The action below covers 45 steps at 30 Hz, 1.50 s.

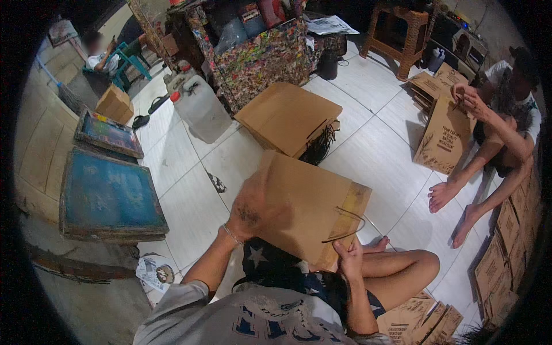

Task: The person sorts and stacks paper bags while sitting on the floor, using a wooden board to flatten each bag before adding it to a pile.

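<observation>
A brown paper bag lies over my lap, with a dark cord handle at its right end, on a yellowish strip. My left hand is at the bag's left part, smeared by motion, so its fingers are unclear. My right hand grips the bag's lower right edge beside the cord, thumb on top. Just beyond, a stack of brown bags with a bundle of dark cords rests on the tiled floor.
At right, a seated co-worker holds a printed brown bag. Screen frames lie left, near plastic jugs. More printed bags are stacked right. An orange stool stands behind. Another person sits back left.
</observation>
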### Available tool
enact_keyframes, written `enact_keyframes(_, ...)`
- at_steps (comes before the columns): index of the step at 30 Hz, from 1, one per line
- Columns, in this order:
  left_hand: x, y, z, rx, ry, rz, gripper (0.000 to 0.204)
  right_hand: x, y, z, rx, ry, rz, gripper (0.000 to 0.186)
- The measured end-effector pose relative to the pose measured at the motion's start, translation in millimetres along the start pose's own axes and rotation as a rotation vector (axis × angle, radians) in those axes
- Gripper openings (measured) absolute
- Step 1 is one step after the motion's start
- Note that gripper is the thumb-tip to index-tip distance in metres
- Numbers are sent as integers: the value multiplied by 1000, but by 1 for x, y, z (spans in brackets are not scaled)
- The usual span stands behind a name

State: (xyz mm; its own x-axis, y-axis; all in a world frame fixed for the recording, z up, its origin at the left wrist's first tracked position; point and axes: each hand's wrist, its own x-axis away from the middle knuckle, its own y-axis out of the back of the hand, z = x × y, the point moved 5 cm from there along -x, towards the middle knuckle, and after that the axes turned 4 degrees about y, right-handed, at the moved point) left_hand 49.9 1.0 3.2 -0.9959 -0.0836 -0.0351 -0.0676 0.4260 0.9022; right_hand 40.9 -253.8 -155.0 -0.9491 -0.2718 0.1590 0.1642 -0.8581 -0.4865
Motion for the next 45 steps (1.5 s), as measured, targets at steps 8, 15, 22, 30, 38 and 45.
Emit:
enact_keyframes(8,3,-10,64,826,436,101,42,-11,33,49,124,-30,16,39)
enact_keyframes(15,16,-35,82,1569,640,250,33,-52,91,33,350,34,-117,50)
enact_keyframes(22,17,-58,61,1383,601,260,36,-55,105,14,722,-39,-65,50)
enact_keyframes(30,15,-58,63,1472,593,258,42,-48,48,39,541,-121,94,64)
enact_keyframes(38,-28,-18,7,2320,172,375,63,-99,15,84,-66,228,-106,65)
enact_keyframes(45,-55,-63,21,2014,317,-458,46,-89,-37,85,244,286,-381,41)
